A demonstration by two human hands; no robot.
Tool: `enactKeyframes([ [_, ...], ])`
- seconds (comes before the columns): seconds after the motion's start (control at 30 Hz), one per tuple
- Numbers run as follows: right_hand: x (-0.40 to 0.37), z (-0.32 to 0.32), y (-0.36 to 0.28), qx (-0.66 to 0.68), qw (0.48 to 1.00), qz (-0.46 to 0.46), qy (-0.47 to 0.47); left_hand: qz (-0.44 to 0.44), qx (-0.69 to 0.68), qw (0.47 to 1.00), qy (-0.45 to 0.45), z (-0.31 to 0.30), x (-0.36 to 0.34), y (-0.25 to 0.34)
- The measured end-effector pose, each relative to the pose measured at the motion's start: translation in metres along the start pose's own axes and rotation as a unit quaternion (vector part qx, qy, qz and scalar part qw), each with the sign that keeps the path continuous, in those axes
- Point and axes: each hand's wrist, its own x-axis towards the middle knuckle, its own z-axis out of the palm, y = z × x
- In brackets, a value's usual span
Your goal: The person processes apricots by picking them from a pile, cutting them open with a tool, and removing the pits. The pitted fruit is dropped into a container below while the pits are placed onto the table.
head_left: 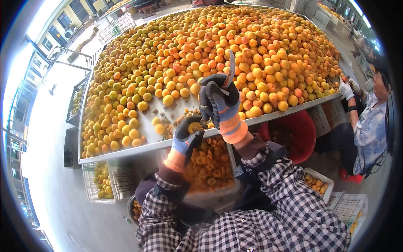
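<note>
Both my hands wear blue-grey gloves with dark palms and orange cuffs. My left hand (187,136) is closed round an apricot (194,127), its cut orange face partly showing at the table's near edge. My right hand (220,101) grips a knife, whose curved blade (230,70) points up and away; the handle is hidden in the fist. The right fingertips are right beside the apricot, with a small brown bit between the hands. Under my hands a crate (235,172) holds many halved apricots (210,166). Scraps and pits (170,126) lie on the table just beyond my left hand.
A large heap of whole apricots (201,50) covers most of the metal-edged table (121,154). A red tub (300,138) stands below on the right, white crates (121,180) below on the left. At right, a gloved person (369,122) works by the table.
</note>
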Motion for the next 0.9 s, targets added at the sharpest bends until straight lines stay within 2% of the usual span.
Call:
enactKeyframes([
  [0.13,-0.006,0.007,-0.002,-0.018,1.0,0.003,-0.001,0.009,0.002,1.0,-0.005,0.002,-0.002,0.0],
  [0.2,-0.008,0.007,0.002,-0.053,0.998,-0.025,-0.009,0.016,-0.012,1.0,-0.009,0.001,-0.004,-0.002],
  [0.37,-0.014,0.008,0.013,-0.028,1.0,-0.01,-0.003,0.048,-0.019,0.999,0.009,0.002,-0.005,-0.011],
  [0.5,-0.01,0.006,0.026,-0.053,0.998,-0.038,0.01,0.077,0.008,0.997,0.02,0.002,0.0,-0.017],
  [0.57,-0.004,0.001,0.028,-0.017,0.995,0.033,0.089,0.086,0.078,0.993,0.017,0.003,0.002,-0.014],
  [0.6,-0.003,-0.002,0.029,0.016,0.994,0.06,0.091,0.085,0.079,0.993,0.017,0.004,0.002,-0.017],
  [0.83,0.003,-0.021,0.044,0.103,0.957,0.158,0.222,0.156,0.143,0.977,0.034,0.001,0.007,-0.028],
  [0.9,0.004,-0.023,0.048,0.088,0.952,0.174,0.236,0.165,0.153,0.974,0.032,0.002,0.007,-0.025],
])
